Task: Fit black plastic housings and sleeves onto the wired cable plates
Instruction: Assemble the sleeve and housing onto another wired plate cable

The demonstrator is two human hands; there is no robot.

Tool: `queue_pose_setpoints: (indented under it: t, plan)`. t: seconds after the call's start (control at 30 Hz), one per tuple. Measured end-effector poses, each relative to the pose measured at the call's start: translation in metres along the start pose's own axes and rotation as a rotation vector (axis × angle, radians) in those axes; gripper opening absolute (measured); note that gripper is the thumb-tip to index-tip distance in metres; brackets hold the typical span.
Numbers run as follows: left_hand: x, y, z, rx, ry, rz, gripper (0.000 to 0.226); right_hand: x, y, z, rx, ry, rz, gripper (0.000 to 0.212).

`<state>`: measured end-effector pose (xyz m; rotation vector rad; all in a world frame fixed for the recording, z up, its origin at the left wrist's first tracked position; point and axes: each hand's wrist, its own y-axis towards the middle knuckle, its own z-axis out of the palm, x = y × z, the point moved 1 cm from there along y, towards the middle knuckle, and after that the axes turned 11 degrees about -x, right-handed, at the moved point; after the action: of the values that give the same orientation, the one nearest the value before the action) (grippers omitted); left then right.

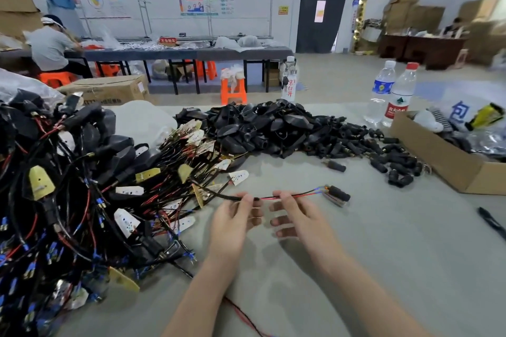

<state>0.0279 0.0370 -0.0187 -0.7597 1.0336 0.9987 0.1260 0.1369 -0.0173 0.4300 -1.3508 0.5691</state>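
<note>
Left hand (235,217) and right hand (297,216) each pinch the red-black cable (269,198). I read 白开 on the far bottle (289,82).

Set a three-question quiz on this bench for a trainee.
1. True or false: the left hand and the right hand both pinch the same cable.
2. The black sleeve near that cable's end lies: A, to the right of the right hand; B, between the two hands; C, under the left hand.
3. Fill in: between the hands, the cable's wires are black and ____.
Key: 1 true; 2 A; 3 red.
</note>
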Motion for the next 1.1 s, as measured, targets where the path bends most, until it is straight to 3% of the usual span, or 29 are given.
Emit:
queue_pose_setpoints:
  t: [0.17,0.33,0.53,0.67,0.77,0.83,0.97,1.1]
  plan:
    - [-0.013,0.003,-0.003,-0.063,-0.090,0.135,0.010,0.002,0.042,0.003,-0.028,-0.491,-0.235,0.009]
    - [-0.018,0.002,-0.006,-0.075,-0.102,0.209,0.019,0.020,0.109,0.036,-0.157,-0.479,-0.337,0.023]
    - [-0.020,0.015,-0.019,-0.087,-0.097,0.273,0.011,0.025,0.178,0.070,-0.255,-0.687,-0.315,0.050]
    - [-0.021,0.027,-0.027,-0.159,-0.142,0.240,0.009,0.025,0.203,0.081,-0.150,-0.873,-0.197,0.043]
    - [-0.020,0.030,-0.027,-0.181,-0.144,0.223,0.009,0.025,0.201,0.074,-0.146,-0.840,-0.193,0.017]
    - [-0.019,0.030,-0.026,-0.180,-0.142,0.220,0.009,0.026,0.189,0.064,-0.153,-0.791,-0.198,0.019]
    - [-0.015,0.027,-0.024,-0.168,-0.135,0.195,0.016,0.026,0.141,0.025,-0.103,-0.371,-0.023,0.017]
    - [-0.014,0.019,-0.017,-0.078,-0.089,0.188,0.015,0.030,0.087,-0.028,-0.090,-0.183,-0.044,0.025]
